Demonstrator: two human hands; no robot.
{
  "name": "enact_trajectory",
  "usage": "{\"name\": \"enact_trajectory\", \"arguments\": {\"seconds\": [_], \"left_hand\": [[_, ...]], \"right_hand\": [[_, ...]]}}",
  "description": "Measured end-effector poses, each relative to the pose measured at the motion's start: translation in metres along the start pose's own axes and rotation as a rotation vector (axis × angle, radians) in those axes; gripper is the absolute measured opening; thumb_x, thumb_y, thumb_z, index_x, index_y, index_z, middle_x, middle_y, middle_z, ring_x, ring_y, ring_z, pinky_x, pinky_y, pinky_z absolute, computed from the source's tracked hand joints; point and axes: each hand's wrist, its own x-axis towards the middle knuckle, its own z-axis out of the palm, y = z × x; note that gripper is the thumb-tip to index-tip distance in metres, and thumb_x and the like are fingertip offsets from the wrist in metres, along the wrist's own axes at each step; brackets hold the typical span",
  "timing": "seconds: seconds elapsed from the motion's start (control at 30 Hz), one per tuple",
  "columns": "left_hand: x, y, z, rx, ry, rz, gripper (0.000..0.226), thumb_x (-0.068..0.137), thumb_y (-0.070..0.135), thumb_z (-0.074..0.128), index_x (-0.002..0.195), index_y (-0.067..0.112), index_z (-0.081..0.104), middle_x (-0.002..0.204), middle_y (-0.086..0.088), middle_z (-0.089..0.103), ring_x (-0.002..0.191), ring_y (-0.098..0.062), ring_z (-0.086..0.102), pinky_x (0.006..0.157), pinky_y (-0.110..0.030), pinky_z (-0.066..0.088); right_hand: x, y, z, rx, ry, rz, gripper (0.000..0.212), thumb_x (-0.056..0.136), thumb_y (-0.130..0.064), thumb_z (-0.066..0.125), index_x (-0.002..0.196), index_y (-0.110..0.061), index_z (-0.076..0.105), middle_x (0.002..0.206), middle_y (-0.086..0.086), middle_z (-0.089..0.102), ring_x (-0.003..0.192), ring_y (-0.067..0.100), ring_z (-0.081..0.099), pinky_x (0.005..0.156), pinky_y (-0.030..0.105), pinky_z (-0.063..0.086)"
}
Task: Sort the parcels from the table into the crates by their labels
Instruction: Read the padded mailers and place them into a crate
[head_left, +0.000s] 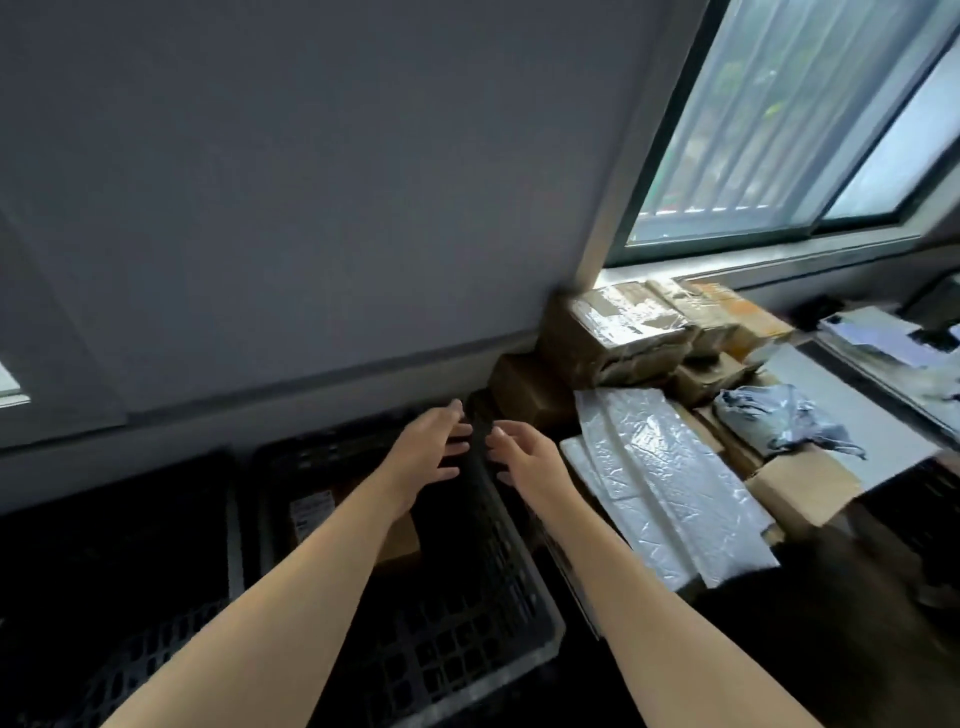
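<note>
Now left hand (428, 452), right hand (527, 460) outstretched, fingers (449, 415) relaxed.

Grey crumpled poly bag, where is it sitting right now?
Head view, right side: the grey poly bag lies just right of the white bubble mailer and in front of the taped cardboard boxes.

None of the print here can be made out. A white label (310, 512) sits on the brown parcel (402, 540) lying in the black crate (467, 597). It carries dark lines of print and what may be a barcode, all smeared to grey. A second label (621, 312) lies under shiny tape on top of the cardboard box (576, 353) in the corner by the window, and its print is just as blurred.
</note>
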Motion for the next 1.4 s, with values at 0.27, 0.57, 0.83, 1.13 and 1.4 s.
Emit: {"name": "enact_trajectory", "arguments": {"seconds": [0.27, 0.57, 0.83, 1.13, 1.4], "left_hand": [[-0.024, 0.019, 0.069, -0.138, -0.109, 0.019, 0.043, 0.104, 0.052, 0.043, 0.124, 0.017, 0.060, 0.121, -0.006, 0.070, 0.112, -0.024, 0.067, 0.099, -0.051, 0.053], [0.008, 0.003, 0.154, -0.211, -0.077, -0.081, 0.056, 0.103, 0.060, 0.038, 0.122, 0.013, 0.062, 0.112, -0.008, 0.076, 0.112, -0.027, 0.068, 0.096, -0.048, 0.054], [0.022, -0.043, 0.241, 0.000, -0.012, -0.199, 0.051, 0.103, 0.058, 0.039, 0.119, 0.016, 0.062, 0.116, -0.007, 0.075, 0.105, -0.023, 0.070, 0.094, -0.044, 0.054], [0.030, -0.053, 0.266, 0.107, 0.042, -0.250, 0.050, 0.103, 0.056, 0.042, 0.119, 0.014, 0.062, 0.119, -0.010, 0.073, 0.094, -0.019, 0.067, 0.104, -0.049, 0.050], [0.035, -0.038, 0.285, 0.069, 0.025, -0.241, 0.049, 0.104, 0.055, 0.042, 0.118, 0.013, 0.062, 0.118, -0.009, 0.073, 0.116, -0.029, 0.066, 0.103, -0.047, 0.051]], "right_hand": [[-0.043, 0.000, -0.095, 0.102, 0.166, -0.049, 0.005, 0.100, -0.026, 0.062, 0.103, -0.029, 0.065, 0.102, 0.003, 0.074, 0.092, 0.019, 0.071, 0.081, 0.035, 0.054], [-0.023, 0.077, -0.213, -0.336, 0.232, 0.169, 0.059, 0.094, -0.040, 0.066, 0.142, -0.012, 0.049, 0.139, 0.007, 0.058, 0.126, 0.024, 0.056, 0.100, 0.035, 0.045], [0.016, 0.162, -0.269, -0.742, -0.012, 0.390, 0.114, 0.068, -0.073, 0.072, 0.156, -0.028, 0.014, 0.162, 0.014, 0.014, 0.146, 0.041, 0.023, 0.112, 0.062, 0.032], [0.032, 0.172, -0.289, -0.738, -0.013, 0.313, 0.073, 0.079, -0.059, 0.067, 0.137, -0.021, 0.042, 0.138, 0.012, 0.045, 0.127, 0.035, 0.048, 0.100, 0.048, 0.047], [0.035, 0.151, -0.316, -0.682, 0.108, 0.202, 0.047, 0.086, -0.039, 0.056, 0.125, -0.015, 0.048, 0.119, 0.010, 0.064, 0.101, 0.032, 0.059, 0.072, 0.035, 0.043]]}}
